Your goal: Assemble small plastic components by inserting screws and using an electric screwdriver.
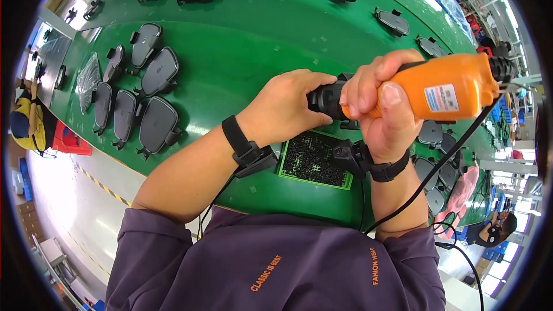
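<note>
In my right hand [383, 101] is an orange electric screwdriver [464, 80], its body leaning to the right and its working end toward my left hand. My left hand [285, 106] pinches a black part [326, 101] between thumb and fingers at that end. Whether this part is the tool's nose or a separate piece, I cannot tell. More black plastic shows just behind my right fingers, mostly hidden. Below the hands, a shallow tray with a bright green rim [317, 182] holds many small black screw-like pieces [311, 158].
Several dark grey phone holders [158, 121] lie on the green table [242, 52] at left; others sit at the far side and right. A clear plastic bag [88, 83] and a pink one [464, 190] flank them. A black cable [440, 170] runs past my right forearm. Other people [29, 121] work nearby.
</note>
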`<state>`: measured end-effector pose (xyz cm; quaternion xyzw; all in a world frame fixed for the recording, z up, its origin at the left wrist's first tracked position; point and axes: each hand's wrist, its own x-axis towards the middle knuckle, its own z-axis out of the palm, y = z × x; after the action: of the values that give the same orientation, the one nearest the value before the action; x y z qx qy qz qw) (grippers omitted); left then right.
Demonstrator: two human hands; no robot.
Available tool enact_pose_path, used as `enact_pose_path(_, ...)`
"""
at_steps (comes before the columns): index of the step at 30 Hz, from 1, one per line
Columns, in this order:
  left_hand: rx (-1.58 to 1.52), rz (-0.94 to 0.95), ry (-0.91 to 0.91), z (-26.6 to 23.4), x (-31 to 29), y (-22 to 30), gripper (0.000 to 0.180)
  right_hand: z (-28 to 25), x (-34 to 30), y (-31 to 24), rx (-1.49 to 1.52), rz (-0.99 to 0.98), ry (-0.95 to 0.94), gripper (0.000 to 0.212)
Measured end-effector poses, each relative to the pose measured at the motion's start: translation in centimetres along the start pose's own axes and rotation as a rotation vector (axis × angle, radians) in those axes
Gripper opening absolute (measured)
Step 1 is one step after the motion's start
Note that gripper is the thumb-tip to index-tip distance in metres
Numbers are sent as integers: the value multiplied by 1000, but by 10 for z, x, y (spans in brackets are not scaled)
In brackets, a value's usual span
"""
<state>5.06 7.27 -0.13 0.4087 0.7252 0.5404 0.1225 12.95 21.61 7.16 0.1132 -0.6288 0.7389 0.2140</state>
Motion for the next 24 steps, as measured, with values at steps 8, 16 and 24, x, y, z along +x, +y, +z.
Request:
enact_pose_path(8, 226, 138, 55, -22, -12, 26, 47, -20, -20, -58, -177, -193, 46, 51)
enact_pose_path(16, 637, 179, -415, 1, -46, 55, 17, -46, -32, -77, -266, -138, 88, 52)
enact_pose_path(24, 357, 144, -383, 12, -38, 46, 13, -50, -32, -85, -284, -148, 55, 52)
